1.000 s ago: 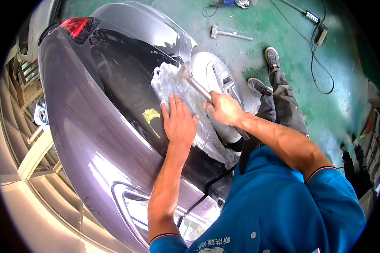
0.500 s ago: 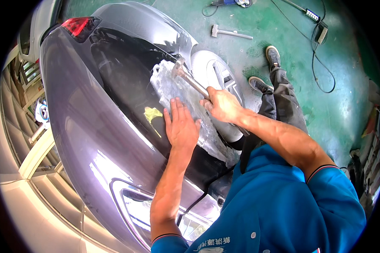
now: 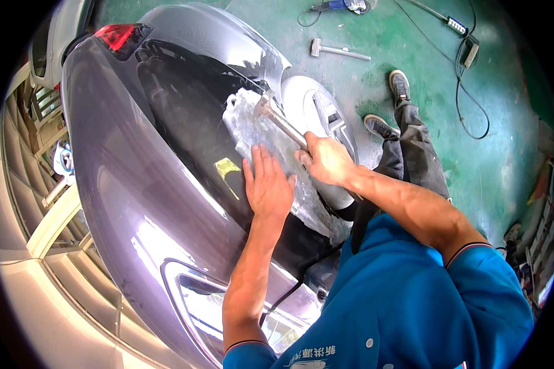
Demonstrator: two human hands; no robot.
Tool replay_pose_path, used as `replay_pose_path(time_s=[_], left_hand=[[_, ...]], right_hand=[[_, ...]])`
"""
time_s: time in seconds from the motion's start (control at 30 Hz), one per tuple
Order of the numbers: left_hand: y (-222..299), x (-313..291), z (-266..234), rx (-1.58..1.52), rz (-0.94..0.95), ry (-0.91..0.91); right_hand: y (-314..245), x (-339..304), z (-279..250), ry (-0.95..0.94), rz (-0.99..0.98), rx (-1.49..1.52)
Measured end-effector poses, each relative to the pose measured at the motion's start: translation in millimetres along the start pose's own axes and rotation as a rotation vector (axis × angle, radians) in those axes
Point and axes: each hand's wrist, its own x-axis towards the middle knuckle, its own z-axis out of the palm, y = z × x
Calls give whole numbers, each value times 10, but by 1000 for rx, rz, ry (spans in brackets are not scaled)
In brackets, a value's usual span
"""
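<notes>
A grey car (image 3: 114,166) fills the left of the view, its side panel sanded to bare metal (image 3: 243,111) above the rear wheel (image 3: 307,92). Dark paint surrounds that silvery patch, with a small yellow-green spot (image 3: 227,166) beside it. My left hand (image 3: 268,187) lies flat on the panel, fingers stretched out over the lower edge of the bare area. In my right hand (image 3: 329,160) is a hammer (image 3: 283,126), gripped by its handle. The hammer's head is over the bare metal near the wheel arch; whether it touches cannot be made out.
On the green floor (image 3: 424,37) lie a second hammer (image 3: 338,52), a blue power tool (image 3: 338,6) and a black cable (image 3: 464,86). The red tail light (image 3: 117,37) is at the far left. Cream metal framework (image 3: 55,227) stands beyond the car.
The hammer head has shifted very slightly down and right along the panel. My left hand keeps its place on the car; the whole view has drifted a little.
</notes>
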Motion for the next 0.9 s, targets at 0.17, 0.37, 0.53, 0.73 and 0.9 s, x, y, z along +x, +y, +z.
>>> replay_pose_path(time_s=[0.17,0.37,0.53,0.73,0.9], left_hand=[[-3,-6,18,-28,13,27],[19,12,0,-54,0,33],[15,-11,2,-40,5,13],[27,20,-9,-53,1,-13],[26,27,16,-64,5,3]], right_hand=[[-41,10,-97,-36,29,-34],[-32,19,-20,-52,17,-62],[-108,22,-50,-22,-12,14],[-158,64,-63,-10,-61,28],[-193,91,-87,-55,-2,18]])
